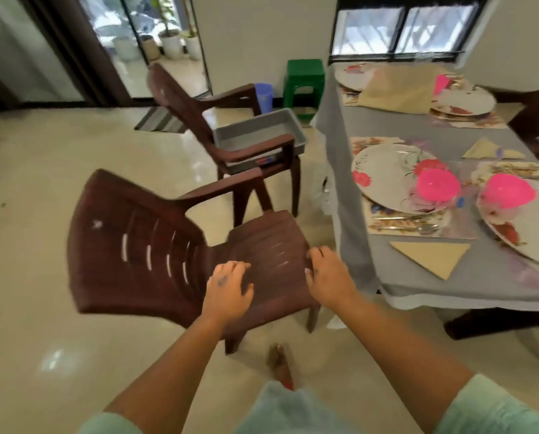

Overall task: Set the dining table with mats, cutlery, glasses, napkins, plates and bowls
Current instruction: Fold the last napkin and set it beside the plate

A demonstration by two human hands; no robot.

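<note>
Left hand: the left hand lies on the seat of the near chair, close to the seat's near edge, fingers bent over the brown plastic; whether they grip it or only rest, I cannot tell.
Right hand: the right hand sits at the seat's front corner beside the table, fingers curled down over the edge, holding it.
Near chair: brown plastic armchair, turned side-on, its front edge just beside the hanging grey tablecloth.
Far chair: a second brown chair stands behind the first, along the same table edge, carrying a grey tray on its seat between the armrests.
Table, near end: a white floral plate lies on a floral mat at the table's left edge, with cutlery on the mat's near strip and a pink bowl on the plate's right side.
Napkin: a tan folded napkin lies near the table's near edge, just past the mat.
Opposite setting: another plate with a second pink bowl sits toward the right edge.
Table, far end: two more plates and a tan cloth lie there, blurred.
Floor: a green stool stands at the table's far corner; a striped rug lies by the glass door.
In the way: both chairs stand along the table's left edge.
</note>
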